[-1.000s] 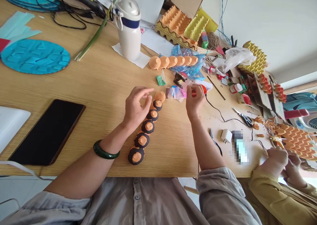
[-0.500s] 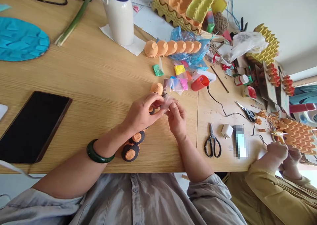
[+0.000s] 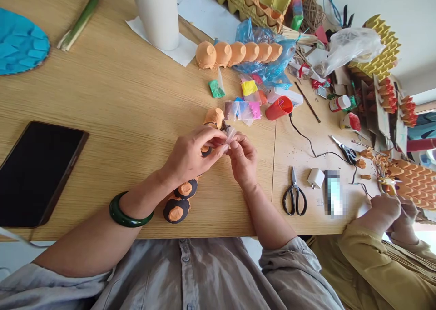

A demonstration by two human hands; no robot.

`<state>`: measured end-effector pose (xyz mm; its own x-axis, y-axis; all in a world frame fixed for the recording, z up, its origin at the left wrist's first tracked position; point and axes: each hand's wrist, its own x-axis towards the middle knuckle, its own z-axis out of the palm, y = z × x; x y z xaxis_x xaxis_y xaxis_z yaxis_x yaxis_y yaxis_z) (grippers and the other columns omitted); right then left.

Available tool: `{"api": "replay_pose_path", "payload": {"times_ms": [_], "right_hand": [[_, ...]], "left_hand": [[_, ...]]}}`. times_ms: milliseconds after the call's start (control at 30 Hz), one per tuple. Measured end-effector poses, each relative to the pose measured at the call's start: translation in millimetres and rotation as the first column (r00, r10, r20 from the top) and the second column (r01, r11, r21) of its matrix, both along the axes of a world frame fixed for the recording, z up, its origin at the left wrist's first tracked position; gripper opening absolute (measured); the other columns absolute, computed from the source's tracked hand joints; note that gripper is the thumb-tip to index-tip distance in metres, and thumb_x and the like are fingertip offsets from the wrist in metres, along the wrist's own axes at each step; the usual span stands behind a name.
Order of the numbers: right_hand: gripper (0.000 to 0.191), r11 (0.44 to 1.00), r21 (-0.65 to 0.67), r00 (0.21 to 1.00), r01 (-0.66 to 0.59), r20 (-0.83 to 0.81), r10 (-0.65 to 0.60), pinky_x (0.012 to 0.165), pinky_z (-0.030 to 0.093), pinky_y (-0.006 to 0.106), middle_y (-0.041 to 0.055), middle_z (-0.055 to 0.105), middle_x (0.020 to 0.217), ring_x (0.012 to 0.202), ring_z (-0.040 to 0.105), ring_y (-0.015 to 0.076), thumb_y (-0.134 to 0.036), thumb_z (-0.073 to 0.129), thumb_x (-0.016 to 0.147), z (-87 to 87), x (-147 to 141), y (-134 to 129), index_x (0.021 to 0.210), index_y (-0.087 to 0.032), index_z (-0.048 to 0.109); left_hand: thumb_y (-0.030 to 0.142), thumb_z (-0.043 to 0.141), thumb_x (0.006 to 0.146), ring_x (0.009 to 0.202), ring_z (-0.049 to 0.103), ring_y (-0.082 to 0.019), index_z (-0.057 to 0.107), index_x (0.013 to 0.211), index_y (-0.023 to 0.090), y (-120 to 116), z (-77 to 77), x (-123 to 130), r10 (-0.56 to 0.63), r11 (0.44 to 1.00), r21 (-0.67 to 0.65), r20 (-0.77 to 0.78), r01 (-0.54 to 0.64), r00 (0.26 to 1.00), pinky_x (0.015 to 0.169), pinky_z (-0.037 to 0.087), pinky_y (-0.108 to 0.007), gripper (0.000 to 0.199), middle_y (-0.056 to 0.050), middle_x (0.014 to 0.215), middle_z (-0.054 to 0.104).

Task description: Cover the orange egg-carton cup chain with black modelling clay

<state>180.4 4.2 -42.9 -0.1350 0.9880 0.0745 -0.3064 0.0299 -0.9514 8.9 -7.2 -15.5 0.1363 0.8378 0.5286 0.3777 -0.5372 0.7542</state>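
Observation:
Between the fingertips of both hands is a small clear plastic bag (image 3: 231, 134). My left hand (image 3: 190, 153) pinches its left side, and my right hand (image 3: 244, 159) pinches its right side. What the bag holds is mostly hidden by the fingers. Under my left hand lies a row of orange egg-carton cups (image 3: 177, 213), several of them ringed in black; its middle is covered by the hand. Just beyond the fingers are packets of coloured clay-like material: a pink one (image 3: 254, 110), a yellow one (image 3: 249, 88) and a green one (image 3: 216, 88).
A plain orange cup row (image 3: 238, 54) lies by a white bottle (image 3: 156, 17). To the right are a red cup (image 3: 279, 108), scissors (image 3: 294, 196) and a white charger (image 3: 315, 178). A dark tablet (image 3: 39, 171) lies left. A co-worker's hands (image 3: 391, 212) are at far right.
The view has shifted slightly, so objects at the back sit higher in the picture. Both hands still pinch the plastic bag, the fingers moved only a little.

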Motion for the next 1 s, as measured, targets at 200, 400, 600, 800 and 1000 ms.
{"api": "replay_pose_path", "payload": {"times_ms": [200, 400, 600, 800, 1000], "right_hand": [[0.034, 1.000, 0.019, 1.000, 0.005, 0.030, -0.005, 0.074, 0.070, 0.028, -0.0029, 0.069, 0.088, 0.077, 0.070, 0.0117, -0.056, 0.091, 0.089, -1.3, -1, 0, 0.092, -0.026, 0.076], [0.031, 1.000, -0.021, 1.000, 0.018, -0.005, -0.018, 0.069, 0.070, 0.028, -0.0043, 0.069, 0.080, 0.071, 0.069, 0.0110, -0.054, 0.089, 0.090, -5.5, -2, 0, 0.087, -0.025, 0.078], [0.022, 0.971, 0.234, 0.954, 0.056, 0.274, -0.121, 0.065, 0.066, 0.026, -0.0012, 0.070, 0.091, 0.078, 0.072, 0.0117, -0.042, 0.075, 0.103, 0.9, 2, -3, 0.090, -0.024, 0.071], [0.022, 0.596, 0.803, 0.637, -0.001, 0.460, -0.619, 0.074, 0.063, 0.029, 0.0007, 0.070, 0.095, 0.087, 0.072, 0.0142, -0.008, 0.063, 0.101, 6.5, 5, -4, 0.088, -0.025, 0.056], [0.020, 0.755, 0.654, 0.696, 0.050, 0.520, -0.496, 0.071, 0.065, 0.030, 0.0026, 0.072, 0.101, 0.086, 0.072, 0.0143, -0.018, 0.061, 0.106, 6.2, 3, -9, 0.088, -0.026, 0.057]], "left_hand": [[0.019, 0.070, 0.104, 0.081, 0.078, -0.013, 0.072, 0.103, 0.020, -1, -2.0, 0, 0.059, 0.997, 0.062, -0.047, -0.056, 0.997, 0.074, 0.057, -0.019, 0.003, 0.000, 0.095, 0.082], [0.016, 0.068, 0.104, 0.079, 0.075, -0.013, 0.070, 0.099, 0.020, 0, -1.8, 1, 0.075, 0.995, 0.073, -0.059, -0.071, 0.995, 0.073, 0.054, -0.020, 0.007, 0.001, 0.092, 0.080], [0.019, 0.061, 0.108, 0.074, 0.072, -0.015, 0.066, 0.097, 0.021, 0, -4.4, 0, 0.110, 0.986, 0.141, -0.157, -0.088, 0.982, 0.067, 0.049, -0.025, 0.011, -0.001, 0.087, 0.076], [0.029, 0.052, 0.113, 0.064, 0.067, -0.017, 0.062, 0.095, 0.022, -6, -7.4, 5, 0.158, 0.984, 0.134, -0.343, -0.118, 0.926, 0.058, 0.037, -0.031, 0.022, -0.002, 0.078, 0.072], [0.030, 0.055, 0.112, 0.068, 0.069, -0.018, 0.063, 0.096, 0.022, -7, -6.5, 9, 0.179, 0.981, 0.124, -0.325, -0.146, 0.928, 0.059, 0.039, -0.031, 0.019, -0.003, 0.081, 0.074]]}}
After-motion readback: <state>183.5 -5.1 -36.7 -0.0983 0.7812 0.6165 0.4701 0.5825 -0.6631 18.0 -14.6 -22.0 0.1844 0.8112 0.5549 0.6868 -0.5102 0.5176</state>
